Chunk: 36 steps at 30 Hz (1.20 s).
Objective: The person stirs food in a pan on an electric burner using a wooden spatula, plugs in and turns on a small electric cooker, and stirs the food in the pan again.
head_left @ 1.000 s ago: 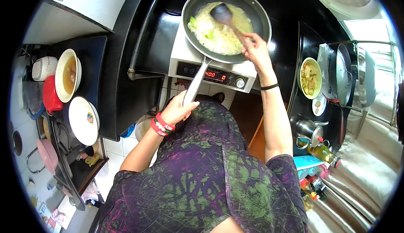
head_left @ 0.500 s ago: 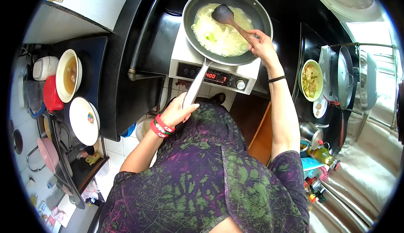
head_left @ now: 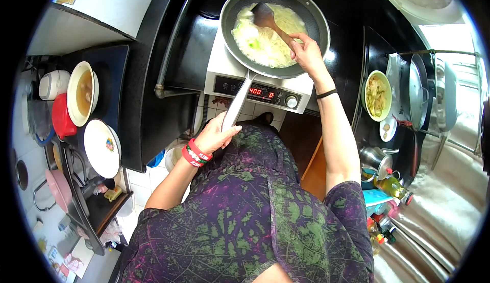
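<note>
My left hand point(head_left: 217, 134) is closed round the long metal handle of a wok point(head_left: 315, 15). The wok sits on an induction cooker point(head_left: 217, 68) with a lit red display. In the wok lie pale noodle-like strands point(head_left: 275, 48) in a whitish liquid, with a bit of green near the left. My right hand point(head_left: 308, 55) grips the handle of a dark wooden spatula point(head_left: 275, 27), held over the wok's right side. The spatula's blade rests in the food towards the upper left, its lower edge partly hidden by food.
Right of the cooker stand a bowl of yellowish food point(head_left: 376, 96), a small white dish point(head_left: 387, 130), a lid point(head_left: 419, 91), a metal kettle point(head_left: 376, 160) and bottles point(head_left: 390, 185). Left are a bowl of brown liquid point(head_left: 83, 94), a white plate point(head_left: 102, 150) and a red container point(head_left: 64, 115).
My right hand and the spatula have moved a little left, the blade shifting slightly up and left in the wok. My left hand stays on the handle. The display's right digit changed.
</note>
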Motion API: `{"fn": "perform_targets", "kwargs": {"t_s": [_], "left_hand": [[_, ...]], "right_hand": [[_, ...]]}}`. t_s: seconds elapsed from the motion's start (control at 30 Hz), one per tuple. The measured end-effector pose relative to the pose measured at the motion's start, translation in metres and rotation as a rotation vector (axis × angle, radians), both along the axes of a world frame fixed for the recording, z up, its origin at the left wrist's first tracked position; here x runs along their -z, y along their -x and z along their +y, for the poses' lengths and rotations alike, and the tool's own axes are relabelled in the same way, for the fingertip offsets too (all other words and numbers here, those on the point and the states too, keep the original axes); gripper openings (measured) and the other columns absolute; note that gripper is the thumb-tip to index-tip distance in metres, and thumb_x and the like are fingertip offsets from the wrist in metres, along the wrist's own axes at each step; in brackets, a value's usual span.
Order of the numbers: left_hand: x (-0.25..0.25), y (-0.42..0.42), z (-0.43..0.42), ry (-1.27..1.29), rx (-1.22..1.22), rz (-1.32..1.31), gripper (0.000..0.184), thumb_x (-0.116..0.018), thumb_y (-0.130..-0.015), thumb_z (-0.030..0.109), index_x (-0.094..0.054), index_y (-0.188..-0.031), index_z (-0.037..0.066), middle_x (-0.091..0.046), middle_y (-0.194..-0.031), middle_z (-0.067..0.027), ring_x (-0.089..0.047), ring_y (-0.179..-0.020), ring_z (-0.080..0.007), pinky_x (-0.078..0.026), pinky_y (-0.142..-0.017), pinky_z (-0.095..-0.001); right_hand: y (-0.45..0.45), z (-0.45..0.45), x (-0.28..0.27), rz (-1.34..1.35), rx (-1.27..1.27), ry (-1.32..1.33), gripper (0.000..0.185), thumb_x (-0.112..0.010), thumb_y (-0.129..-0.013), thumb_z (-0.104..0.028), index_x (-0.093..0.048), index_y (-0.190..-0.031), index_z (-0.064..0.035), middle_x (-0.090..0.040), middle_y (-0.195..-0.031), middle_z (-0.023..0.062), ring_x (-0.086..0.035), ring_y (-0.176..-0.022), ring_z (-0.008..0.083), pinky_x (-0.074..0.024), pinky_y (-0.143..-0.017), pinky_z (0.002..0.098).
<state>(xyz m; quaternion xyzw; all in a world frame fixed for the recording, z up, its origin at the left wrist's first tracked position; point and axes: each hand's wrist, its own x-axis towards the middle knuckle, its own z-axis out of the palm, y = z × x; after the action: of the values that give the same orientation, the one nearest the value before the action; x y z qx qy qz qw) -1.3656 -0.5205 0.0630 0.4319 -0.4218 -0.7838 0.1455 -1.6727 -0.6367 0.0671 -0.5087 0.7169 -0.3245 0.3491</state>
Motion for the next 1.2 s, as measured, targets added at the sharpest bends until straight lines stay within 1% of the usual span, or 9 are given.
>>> {"fn": "perform_targets", "kwargs": {"t_s": [0.1, 0.17, 0.2, 0.33, 0.5, 0.57, 0.97, 1.07, 1.2], "left_hand": [[-0.002, 0.001, 0.000, 0.004, 0.004, -0.013, 0.037, -0.065, -0.085, 0.019, -0.046, -0.111, 0.000, -0.048, -0.067, 0.0022, -0.045, -0.046, -0.0048, -0.037, -0.039, -0.0200], [-0.002, 0.000, 0.000, 0.009, 0.013, -0.012, 0.038, -0.065, -0.086, 0.019, -0.045, -0.113, 0.000, -0.048, -0.067, 0.0022, -0.045, -0.046, -0.0048, -0.037, -0.039, -0.0200], [-0.003, 0.001, 0.000, 0.011, 0.016, -0.012, 0.038, -0.065, -0.086, 0.019, -0.045, -0.113, 0.000, -0.048, -0.067, 0.0022, -0.045, -0.046, -0.0048, -0.037, -0.039, -0.0200], [-0.005, 0.002, 0.000, 0.020, 0.010, -0.017, 0.035, -0.064, -0.087, 0.016, -0.045, -0.111, 0.000, -0.045, -0.064, 0.0035, -0.041, -0.043, -0.0039, -0.034, -0.039, -0.0200], [-0.005, 0.004, 0.007, -0.012, -0.076, 0.008, 0.037, -0.064, -0.086, 0.016, -0.044, -0.112, 0.000, -0.045, -0.067, 0.0036, -0.040, -0.045, -0.0034, -0.033, -0.039, -0.0198], [-0.009, 0.004, 0.007, -0.049, -0.098, 0.046, 0.038, -0.065, -0.086, 0.016, -0.044, -0.114, 0.001, -0.045, -0.068, 0.0037, -0.040, -0.046, -0.0029, -0.032, -0.039, -0.0194], [-0.010, 0.010, 0.004, -0.009, -0.147, 0.093, 0.063, -0.065, -0.086, 0.016, -0.030, -0.137, 0.003, -0.052, -0.076, -0.0007, -0.045, -0.049, -0.0047, -0.038, -0.041, -0.0197], [-0.006, 0.010, 0.002, -0.033, -0.148, 0.114, 0.054, -0.062, -0.088, 0.016, -0.035, -0.133, 0.003, -0.052, -0.076, -0.0002, -0.047, -0.051, -0.0043, -0.038, -0.042, -0.0193], [0.001, 0.008, 0.001, -0.119, -0.131, 0.128, 0.036, -0.060, -0.090, 0.017, -0.045, -0.120, 0.003, -0.052, -0.074, 0.0008, -0.047, -0.049, -0.0042, -0.037, -0.040, -0.0189]], "right_hand": [[0.003, 0.003, -0.011, 0.115, -0.030, 0.050, 0.023, -0.052, -0.086, -0.011, -0.060, -0.106, -0.0025, -0.064, -0.069, 0.0155, -0.066, -0.069, 0.0258, -0.0493, -0.069, 0.0362], [0.014, -0.001, -0.005, 0.506, -0.021, 0.364, 0.024, -0.051, -0.087, -0.011, -0.056, -0.109, -0.0026, -0.065, -0.077, 0.0210, -0.065, -0.076, 0.0351, -0.0493, -0.071, 0.0421], [0.015, -0.002, -0.011, 0.510, -0.006, 0.266, 0.025, -0.050, -0.087, -0.010, -0.056, -0.111, -0.0069, -0.063, -0.086, 0.0233, -0.060, -0.086, 0.0418, -0.0474, -0.073, 0.0477], [0.006, -0.010, -0.006, 0.806, -0.165, 0.110, 0.026, -0.045, -0.088, -0.014, -0.056, -0.112, -0.0100, -0.064, -0.082, 0.0210, -0.062, -0.081, 0.0375, -0.0486, -0.072, 0.0452], [0.011, 0.009, -0.022, 0.896, -0.220, 0.201, 0.029, -0.043, -0.087, -0.012, -0.057, -0.112, -0.0127, -0.063, -0.079, 0.0169, -0.063, -0.078, 0.0328, -0.0494, -0.070, 0.0427], [0.016, 0.020, -0.025, 0.932, -0.218, 0.086, 0.028, -0.044, -0.087, -0.013, -0.057, -0.112, -0.0143, -0.063, -0.079, 0.0169, -0.063, -0.079, 0.0328, -0.0495, -0.070, 0.0425], [0.030, 0.100, -0.148, 0.753, -0.459, 0.033, 0.019, -0.058, -0.084, -0.018, -0.066, -0.099, -0.0099, -0.066, -0.083, 0.0146, -0.063, -0.083, 0.0303, -0.0504, -0.073, 0.0394], [0.004, 0.110, -0.165, 0.864, -0.580, 0.001, 0.017, -0.060, -0.082, -0.016, -0.067, -0.095, -0.0088, -0.066, -0.079, 0.0133, -0.063, -0.079, 0.0300, -0.0502, -0.072, 0.0396], [-0.009, 0.095, -0.104, 0.922, -0.569, 0.050, 0.017, -0.057, -0.083, -0.015, -0.064, -0.098, -0.0090, -0.063, -0.076, 0.0131, -0.063, -0.074, 0.0296, -0.0501, -0.066, 0.0391]]}}
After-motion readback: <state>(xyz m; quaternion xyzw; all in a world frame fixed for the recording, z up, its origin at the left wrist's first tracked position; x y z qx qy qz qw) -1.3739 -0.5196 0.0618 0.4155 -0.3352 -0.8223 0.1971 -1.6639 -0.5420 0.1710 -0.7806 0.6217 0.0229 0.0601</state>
